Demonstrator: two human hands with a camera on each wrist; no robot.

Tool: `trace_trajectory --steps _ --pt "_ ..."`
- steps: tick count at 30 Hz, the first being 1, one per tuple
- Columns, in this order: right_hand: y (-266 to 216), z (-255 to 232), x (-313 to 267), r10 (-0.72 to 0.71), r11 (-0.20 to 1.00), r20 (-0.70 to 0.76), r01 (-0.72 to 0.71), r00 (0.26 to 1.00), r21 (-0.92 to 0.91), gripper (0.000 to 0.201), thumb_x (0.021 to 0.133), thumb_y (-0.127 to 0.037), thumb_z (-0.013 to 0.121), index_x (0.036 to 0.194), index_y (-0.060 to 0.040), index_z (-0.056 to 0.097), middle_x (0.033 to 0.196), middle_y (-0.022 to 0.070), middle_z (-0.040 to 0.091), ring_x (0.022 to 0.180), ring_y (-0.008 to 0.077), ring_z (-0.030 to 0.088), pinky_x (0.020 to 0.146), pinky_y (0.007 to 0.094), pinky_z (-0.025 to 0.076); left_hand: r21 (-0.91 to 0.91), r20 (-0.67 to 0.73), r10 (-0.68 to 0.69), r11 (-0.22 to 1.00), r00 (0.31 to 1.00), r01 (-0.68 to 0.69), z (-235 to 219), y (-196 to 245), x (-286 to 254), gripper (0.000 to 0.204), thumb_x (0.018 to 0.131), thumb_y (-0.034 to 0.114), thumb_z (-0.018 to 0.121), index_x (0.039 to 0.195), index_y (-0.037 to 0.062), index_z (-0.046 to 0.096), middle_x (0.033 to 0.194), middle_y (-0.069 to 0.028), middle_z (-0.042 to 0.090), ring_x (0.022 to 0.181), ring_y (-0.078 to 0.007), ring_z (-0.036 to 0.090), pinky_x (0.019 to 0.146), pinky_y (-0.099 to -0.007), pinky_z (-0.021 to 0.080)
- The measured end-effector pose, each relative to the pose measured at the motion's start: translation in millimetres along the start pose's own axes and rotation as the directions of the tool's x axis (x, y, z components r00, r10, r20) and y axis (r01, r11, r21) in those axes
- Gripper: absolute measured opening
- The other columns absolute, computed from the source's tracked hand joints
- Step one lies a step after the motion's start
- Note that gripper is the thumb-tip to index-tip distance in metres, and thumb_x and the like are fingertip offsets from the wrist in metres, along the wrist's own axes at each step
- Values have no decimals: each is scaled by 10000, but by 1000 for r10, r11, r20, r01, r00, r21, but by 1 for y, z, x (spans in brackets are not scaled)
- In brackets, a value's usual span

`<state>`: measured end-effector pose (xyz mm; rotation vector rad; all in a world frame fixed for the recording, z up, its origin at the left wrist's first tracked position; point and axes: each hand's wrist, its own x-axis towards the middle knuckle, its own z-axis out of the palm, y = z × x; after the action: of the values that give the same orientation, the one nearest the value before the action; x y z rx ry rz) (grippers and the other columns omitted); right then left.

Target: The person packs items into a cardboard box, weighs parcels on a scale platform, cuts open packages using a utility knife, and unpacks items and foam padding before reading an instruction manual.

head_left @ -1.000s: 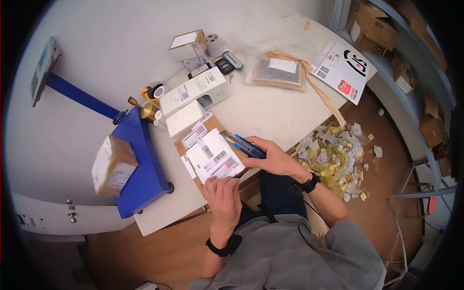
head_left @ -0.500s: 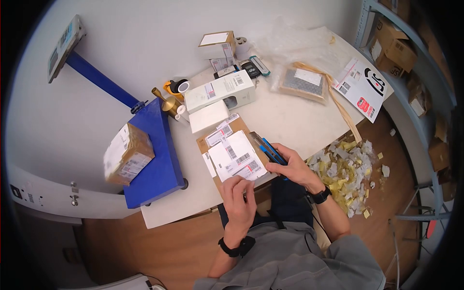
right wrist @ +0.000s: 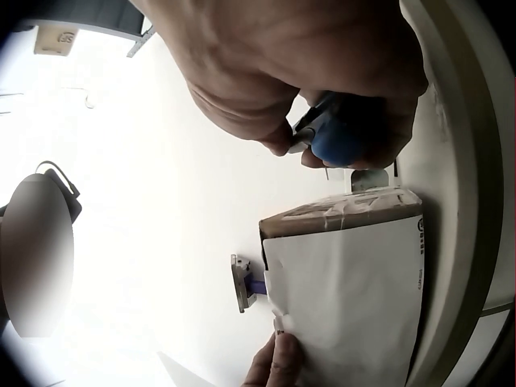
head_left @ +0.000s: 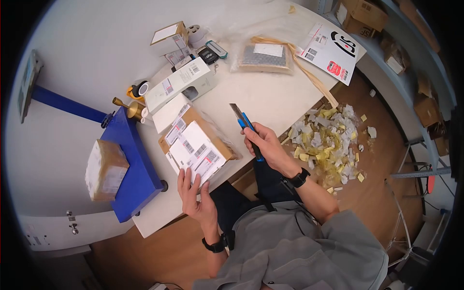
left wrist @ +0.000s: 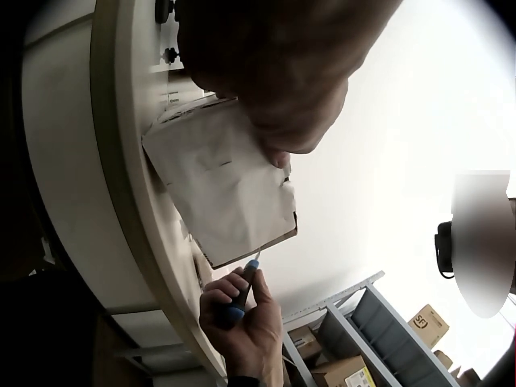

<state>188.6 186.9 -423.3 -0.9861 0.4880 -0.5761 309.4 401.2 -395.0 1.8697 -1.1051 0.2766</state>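
On the table's near edge stands a cardboard box (head_left: pixel 202 124) covered with shipping labels and white paper. My left hand (head_left: pixel 199 200) rests against its near side, fingers spread and mostly straight over the edge of the top. In the left wrist view white paper covers the box's side (left wrist: pixel 222 177), and the left thumb touches its edge. My right hand (head_left: pixel 271 151) grips a blue and black utility knife (head_left: pixel 247 126), the blade out and pointing up and away from me. The knife is apart from the box, to its right.
A blue scale (head_left: pixel 137 164) bearing a taped parcel (head_left: pixel 106 169) stands left. Behind the box are a white carton (head_left: pixel 181 84) and a brass object (head_left: pixel 133 110). A bubble-wrapped package (head_left: pixel 266 59) and SF envelope (head_left: pixel 333 53) lie farther back. Paper scraps (head_left: pixel 328 145) cover the floor on the right.
My left hand has gone from loosely curled at the box's near edge to spread fingers against it. The knife has moved away from the box's right side. The box's right side now shows more.
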Motion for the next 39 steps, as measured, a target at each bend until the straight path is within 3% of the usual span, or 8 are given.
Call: trace_trajectory --steps 3,10,24,28,30,33,35,39 --pt "0 4 -11 -23 1000 -79 23 997 -11 249 1081 -301 604 1114 -54 620 775 -33 566 667 41 520 591 214 427 -291 -110 -156 949 982 118 -11 -18 -12 296 967 -68 619 1248 -30 707 1491 -219 577 1484 -374 433 1225 -494 325" --pt "17 40 -35 -134 973 52 141 990 -184 239 1037 -266 691 1066 -44 607 775 -65 512 672 9 444 571 215 372 -488 -195 -230 866 953 109 -17 -35 -29 278 980 -18 647 1252 -4 703 1514 -264 534 1503 -403 399 1244 -526 283" --pt "18 85 -53 11 993 265 -42 964 109 294 987 -168 751 1190 -31 588 813 -42 582 630 16 512 541 192 397 -504 -159 -251 853 955 140 -32 -57 -29 545 909 494 793 1100 61 522 1458 -243 540 1382 -371 526 1168 -497 402" --pt "16 94 -61 46 993 366 -83 930 86 385 956 -156 792 1267 -19 611 895 -50 615 735 17 534 630 198 446 -656 -93 -423 707 902 264 -26 -54 -39 516 959 450 753 1163 37 518 1374 -175 606 1233 -273 635 1056 -406 515" --pt "16 102 -65 -6 993 365 -38 931 112 396 939 -174 815 1250 -15 629 931 -54 623 821 22 538 707 203 457 -847 0 -707 376 707 376 -20 -40 -37 498 1024 397 671 1320 18 540 1345 -135 632 1196 -229 658 1034 -401 539" --pt "17 97 -57 -222 958 159 245 962 -150 263 937 -168 813 1098 -10 676 905 -46 617 853 25 532 733 209 451 -871 35 -723 317 690 375 -17 -35 -33 455 1087 323 545 1427 22 519 1356 -108 636 1217 -228 652 1036 -406 549" --pt "2 90 -38 -196 971 -148 172 969 -165 208 968 -172 766 1080 -18 683 857 -59 577 809 25 502 721 211 444 -881 63 -757 264 651 393 -19 -24 -26 497 1104 335 455 1489 22 471 1413 -122 602 1298 -256 594 1095 -422 489" --pt "5 65 13 -591 735 -158 447 791 -509 283 960 -208 780 1118 9 690 814 -50 555 754 45 473 662 225 413 -876 95 -749 250 655 413 -19 -39 -30 493 1105 336 459 1482 19 475 1418 -111 600 1298 -249 594 1094 -424 491"
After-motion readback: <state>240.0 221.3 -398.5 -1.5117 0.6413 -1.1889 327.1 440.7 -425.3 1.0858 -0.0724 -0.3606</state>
